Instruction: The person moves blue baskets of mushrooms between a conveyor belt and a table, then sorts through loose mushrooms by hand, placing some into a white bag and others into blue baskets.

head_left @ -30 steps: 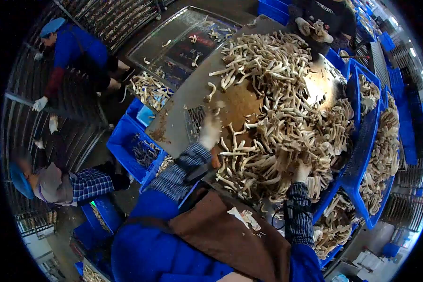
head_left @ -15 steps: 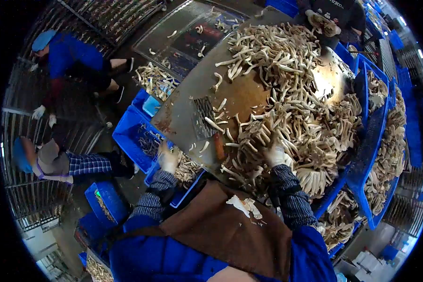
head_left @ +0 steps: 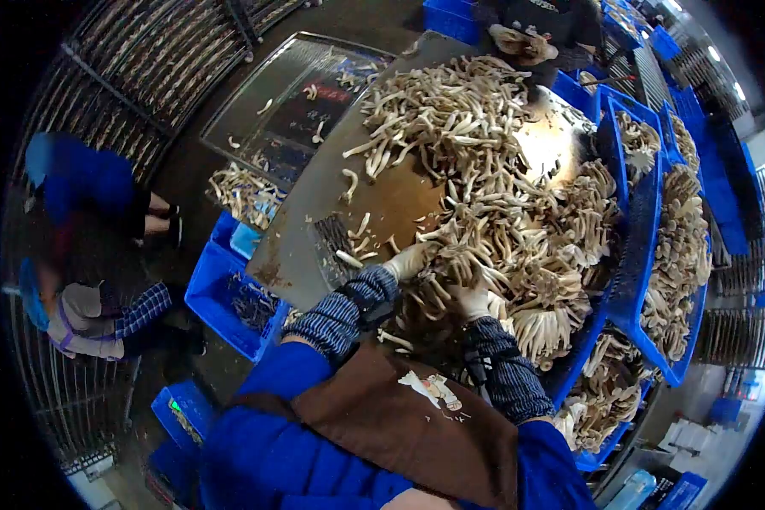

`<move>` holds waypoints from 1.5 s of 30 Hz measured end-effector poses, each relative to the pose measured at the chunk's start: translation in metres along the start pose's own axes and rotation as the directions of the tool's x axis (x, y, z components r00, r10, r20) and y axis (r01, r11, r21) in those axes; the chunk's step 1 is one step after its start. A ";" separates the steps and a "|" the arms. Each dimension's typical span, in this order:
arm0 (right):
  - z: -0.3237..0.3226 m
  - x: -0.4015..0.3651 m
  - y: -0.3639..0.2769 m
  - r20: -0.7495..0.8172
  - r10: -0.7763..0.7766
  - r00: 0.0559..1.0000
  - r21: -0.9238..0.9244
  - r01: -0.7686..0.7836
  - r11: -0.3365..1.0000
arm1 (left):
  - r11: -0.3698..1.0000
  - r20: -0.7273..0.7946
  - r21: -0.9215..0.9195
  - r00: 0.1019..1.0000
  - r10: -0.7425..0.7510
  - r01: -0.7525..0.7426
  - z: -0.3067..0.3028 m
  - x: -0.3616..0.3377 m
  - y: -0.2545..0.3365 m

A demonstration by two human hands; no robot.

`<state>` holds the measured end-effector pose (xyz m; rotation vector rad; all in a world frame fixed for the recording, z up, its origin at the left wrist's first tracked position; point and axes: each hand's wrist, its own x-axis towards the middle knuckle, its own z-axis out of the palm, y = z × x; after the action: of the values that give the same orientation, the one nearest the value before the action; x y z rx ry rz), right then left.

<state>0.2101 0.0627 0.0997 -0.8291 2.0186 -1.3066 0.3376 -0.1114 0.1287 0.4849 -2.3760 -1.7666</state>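
Note:
A large heap of pale, long-stemmed mushrooms [head_left: 476,170] covers much of the metal table [head_left: 293,225]. My left hand [head_left: 410,261], in a whitish glove, reaches to the heap's near-left edge, its fingers stretched out against the mushrooms. Close to its right, my gloved right hand [head_left: 471,303] is closed around a mushroom clump at the near side of the heap; its fingertips are partly hidden among the stems. Left of my left wrist, a dark ridged plate [head_left: 331,240] lies on the table beside several loose mushroom pieces.
A blue crate [head_left: 200,285] stands below the table's left edge, with dark scraps inside. Blue baskets [head_left: 646,289] of mushroom clumps line the right side. Two people in blue caps bend by racks [head_left: 136,76] at left. Another person across the table holds a mushroom clump [head_left: 523,44].
My left hand has moved right, from above the crate on the left to the mushroom heap. My right hand stays at the heap, and the whole view has shifted somewhat.

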 end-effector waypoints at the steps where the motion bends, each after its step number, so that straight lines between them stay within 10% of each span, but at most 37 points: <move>1: -0.006 -0.002 -0.009 -0.036 0.142 0.989 0.107 -0.137 0.985 | 0.994 -0.050 -0.031 0.993 -0.103 0.102 0.007 0.001 -0.012; 7: -0.032 0.024 -0.011 -0.074 0.092 0.993 0.644 -0.023 0.765 | 0.957 0.149 0.239 0.968 -0.203 0.164 -0.007 -0.044 -0.011; 10: -0.069 0.040 -0.036 0.162 0.436 0.885 0.835 -0.358 0.417 | 0.938 0.183 0.341 0.974 -0.133 0.064 -0.018 -0.059 -0.002; 11: -0.069 0.043 -0.032 0.143 0.284 0.948 0.870 -0.257 0.421 | 0.939 0.186 0.337 0.973 -0.136 0.067 -0.018 -0.053 0.001; 15: -0.037 0.052 -0.113 0.056 0.164 0.985 0.803 -0.142 0.579 | 0.990 -0.213 0.070 0.972 -0.102 0.119 -0.003 -0.002 0.086; 18: -0.012 0.073 -0.087 0.089 -0.102 0.991 0.405 0.057 0.912 | 0.791 -0.175 -0.611 0.969 -0.175 0.033 0.009 0.035 0.091; 19: -0.019 0.075 -0.087 0.144 -0.346 0.927 -0.025 0.353 0.935 | 0.522 -0.265 -0.844 0.943 -0.203 -0.124 0.022 0.042 0.080; 20: -0.026 0.077 -0.088 0.189 -0.567 0.801 -0.422 0.588 0.690 | 0.471 -0.274 -0.872 0.930 -0.245 -0.133 0.018 0.047 0.082; 22: -0.029 0.074 -0.106 0.221 -0.504 0.835 -0.392 0.549 0.738 | 0.419 -0.271 -0.898 0.918 -0.290 -0.133 0.009 0.051 0.085; 26: -0.012 0.068 -0.129 -0.033 -0.255 0.966 -0.231 0.241 0.943 | 0.545 -0.356 -0.826 0.883 -0.305 -0.145 0.015 0.064 0.017; 28: -0.010 0.069 -0.133 -0.067 -0.224 0.972 -0.265 0.199 0.944 | 0.725 -0.539 -0.663 0.791 -0.290 -0.186 0.007 0.051 0.072; 32: -0.012 0.059 -0.136 -0.010 0.011 1.000 0.115 -0.009 0.993 | 0.814 -0.599 -0.559 0.755 -0.265 -0.157 0.010 0.052 0.047; 33: -0.016 0.053 -0.141 0.037 0.088 0.995 0.360 -0.095 0.928 | 0.957 -0.641 -0.288 0.749 -0.168 -0.031 0.015 0.050 0.014; 34: -0.020 0.056 -0.110 -0.041 -0.241 0.970 -0.012 0.241 0.971 | 0.996 -0.652 0.018 0.756 -0.054 0.087 0.018 0.049 -0.018; 37: -0.017 0.046 -0.090 0.050 -0.287 0.957 -0.750 0.225 0.622 | 0.891 -0.373 -0.446 0.887 -0.273 0.087 0.004 0.028 -0.008; 40: -0.014 0.046 -0.105 -0.178 -0.067 0.982 -0.357 0.000 0.934 | 0.531 0.045 -0.807 0.924 -0.380 0.258 0.025 0.034 -0.010; 41: -0.020 0.037 -0.118 -0.205 0.047 0.978 -0.116 -0.072 0.991 | 0.550 -0.095 -0.810 0.879 -0.467 0.205 0.027 0.023 0.090; 42: -0.026 0.027 -0.135 -0.208 0.123 0.970 0.047 -0.116 0.992 | 0.661 0.016 -0.706 0.939 -0.343 0.254 0.019 0.027 0.068; 43: -0.036 0.030 -0.132 0.016 0.166 0.986 0.087 -0.167 0.982 | 0.771 0.127 -0.589 0.970 -0.208 0.242 0.012 0.028 0.048; 45: -0.034 0.039 -0.100 -0.027 -0.043 0.999 -0.103 0.040 0.994 | 0.502 0.167 -0.814 0.945 -0.280 0.293 0.011 0.042 0.030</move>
<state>0.1779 0.0200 0.1991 -0.9078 2.1170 -1.2532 0.2896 -0.1075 0.1509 0.7158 -1.1744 -2.7472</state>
